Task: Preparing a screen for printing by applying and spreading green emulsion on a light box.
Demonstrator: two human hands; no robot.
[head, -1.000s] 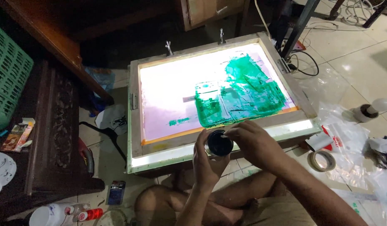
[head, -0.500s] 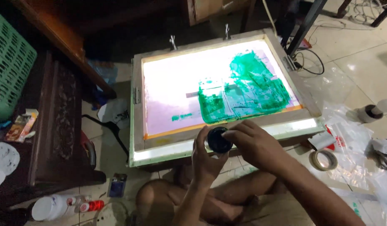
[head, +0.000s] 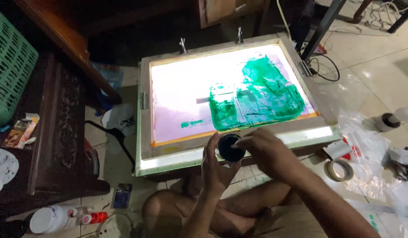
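Gripping a small dark jar (head: 230,147): left hand (head: 215,169) wraps it from below and the left side, fingers curled up round the wall; right hand (head: 265,152) sits at the jar's right rim, fingertips on or at the top edge; cannot tell if it pinches a lid or just touches the rim; jar mouth faces the camera, dark inside; jar sits in the air just over the near edge of the frame (head: 144,132), above the lit strip along that edge.

Frame is a wooden screen on a glowing light box, tilted slightly clockwise in view; mesh glows pink-white; green ink (head: 257,94) smeared over the right half, with a small green mark further left near the bottom rail; orange tape line along the near inner edge; two metal clamps (head: 183,45) at the far rail.

Person's bare knees under the hands, folded on the tile floor (head: 380,75).

Right of the frame: tape roll (head: 338,169) on the floor, clear plastic bags (head: 367,145) beside it, a small dark pot with a white cap (head: 389,120) further out; black cable (head: 325,66) near the far right corner.

Left: dark carved wooden bench (head: 58,128); green basket (head: 10,70) at the far left; white bottle (head: 49,219) and small red one (head: 91,217) lying at bottom left; phone (head: 121,196) on the floor near the knee.
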